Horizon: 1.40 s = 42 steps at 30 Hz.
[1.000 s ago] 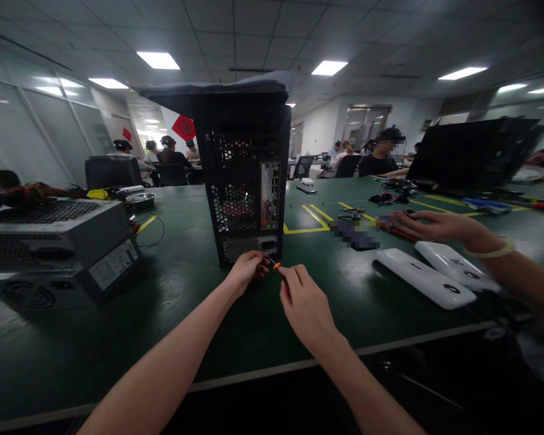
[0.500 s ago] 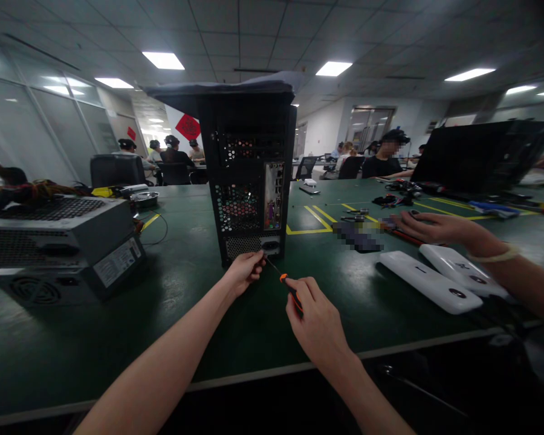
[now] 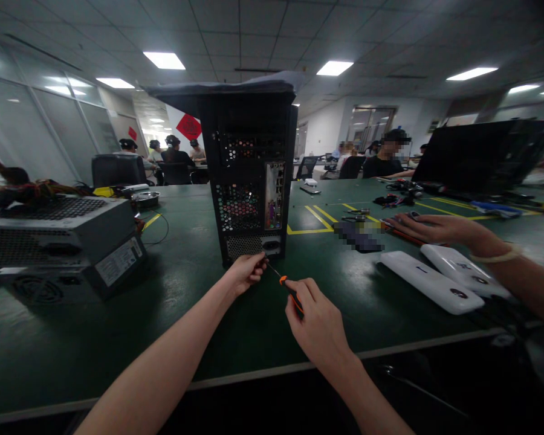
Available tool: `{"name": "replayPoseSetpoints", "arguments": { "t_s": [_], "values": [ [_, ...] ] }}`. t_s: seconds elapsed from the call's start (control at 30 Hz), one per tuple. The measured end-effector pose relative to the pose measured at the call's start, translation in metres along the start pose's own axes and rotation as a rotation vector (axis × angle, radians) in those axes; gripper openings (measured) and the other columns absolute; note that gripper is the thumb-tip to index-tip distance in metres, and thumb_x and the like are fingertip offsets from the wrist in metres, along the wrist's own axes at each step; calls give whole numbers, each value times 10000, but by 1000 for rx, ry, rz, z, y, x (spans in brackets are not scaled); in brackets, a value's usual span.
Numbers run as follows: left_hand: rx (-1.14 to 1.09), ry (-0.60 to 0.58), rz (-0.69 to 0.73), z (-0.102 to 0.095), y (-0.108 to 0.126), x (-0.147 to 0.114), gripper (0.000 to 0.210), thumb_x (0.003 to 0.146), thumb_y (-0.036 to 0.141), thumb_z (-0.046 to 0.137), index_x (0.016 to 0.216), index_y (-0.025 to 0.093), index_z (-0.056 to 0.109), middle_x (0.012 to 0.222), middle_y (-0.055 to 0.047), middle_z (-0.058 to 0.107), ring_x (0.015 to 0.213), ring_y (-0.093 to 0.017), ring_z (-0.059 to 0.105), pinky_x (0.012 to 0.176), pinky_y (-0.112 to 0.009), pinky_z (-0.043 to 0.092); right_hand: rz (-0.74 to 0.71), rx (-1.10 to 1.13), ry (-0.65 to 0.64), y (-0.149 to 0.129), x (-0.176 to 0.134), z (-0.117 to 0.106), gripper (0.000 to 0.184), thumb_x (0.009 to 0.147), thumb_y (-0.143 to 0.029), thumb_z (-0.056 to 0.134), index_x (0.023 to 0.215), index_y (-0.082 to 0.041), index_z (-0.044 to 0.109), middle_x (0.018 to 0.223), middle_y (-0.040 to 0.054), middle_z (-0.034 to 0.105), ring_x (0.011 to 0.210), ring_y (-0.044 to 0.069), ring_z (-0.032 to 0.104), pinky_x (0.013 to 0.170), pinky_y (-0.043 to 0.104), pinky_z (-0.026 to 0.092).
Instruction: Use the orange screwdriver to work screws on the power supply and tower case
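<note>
A black computer tower stands upright on the green table with its back panel facing me. My right hand is closed around the orange and black handle of a screwdriver. Its thin shaft points up and left to the lower edge of the tower's back, below the power socket. My left hand is pinched at the screwdriver's tip, close against the tower's bottom. Whatever those fingertips hold is hidden or too small to make out.
Two grey power supplies are stacked at the left, with a metal bowl behind. White power banks lie at the right, beside another person's hand. Beyond are a pixelated dark object, cables and a black monitor.
My hands, the screwdriver and the tower keep nearly the same places. At the right, the other person's hand has flattened slightly towards the table.
</note>
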State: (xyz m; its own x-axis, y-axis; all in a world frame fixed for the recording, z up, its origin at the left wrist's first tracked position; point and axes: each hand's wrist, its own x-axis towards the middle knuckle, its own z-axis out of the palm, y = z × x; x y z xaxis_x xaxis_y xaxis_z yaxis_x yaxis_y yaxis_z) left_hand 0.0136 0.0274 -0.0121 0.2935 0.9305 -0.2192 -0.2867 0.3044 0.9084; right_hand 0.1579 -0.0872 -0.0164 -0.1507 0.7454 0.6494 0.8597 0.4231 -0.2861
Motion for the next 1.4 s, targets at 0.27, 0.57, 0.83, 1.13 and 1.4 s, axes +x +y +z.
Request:
{"name": "replayPoseSetpoints", "arguments": {
  "t_s": [0.27,0.57,0.83,1.13,1.4],
  "values": [
    [-62,49,10,0,1,0,133,739,167,513,642,76,511,570,5,439,368,26,271,286,-79,143,16,-18,2,1,-2,0,244,770,-141,404,996,-174,490,873,39,522,736,137,528,647,258,432],
    [-92,3,21,-4,-1,-1,75,722,110,530,664,64,517,613,-19,477,380,27,290,286,-70,161,30,0,13,1,-2,1,251,777,-136,394,1009,-176,483,878,41,516,753,142,521,667,262,424],
    [-149,27,46,-1,2,-5,44,718,52,516,685,61,543,627,-30,506,376,25,277,281,-71,156,45,-11,20,2,-3,2,239,768,-145,405,990,-175,488,876,39,517,732,136,522,643,250,422],
    [-84,22,40,1,-1,-4,56,730,64,502,690,55,539,632,-30,505,367,30,275,278,-74,151,23,-5,34,2,-2,2,239,772,-150,395,993,-171,484,874,39,516,730,128,522,645,242,422],
    [-139,14,28,-5,1,-2,59,729,113,524,695,66,534,604,-5,459,375,30,299,281,-63,166,52,2,76,2,-4,0,216,767,-167,405,964,-169,494,857,36,522,716,126,526,640,236,420]
  ]
}}
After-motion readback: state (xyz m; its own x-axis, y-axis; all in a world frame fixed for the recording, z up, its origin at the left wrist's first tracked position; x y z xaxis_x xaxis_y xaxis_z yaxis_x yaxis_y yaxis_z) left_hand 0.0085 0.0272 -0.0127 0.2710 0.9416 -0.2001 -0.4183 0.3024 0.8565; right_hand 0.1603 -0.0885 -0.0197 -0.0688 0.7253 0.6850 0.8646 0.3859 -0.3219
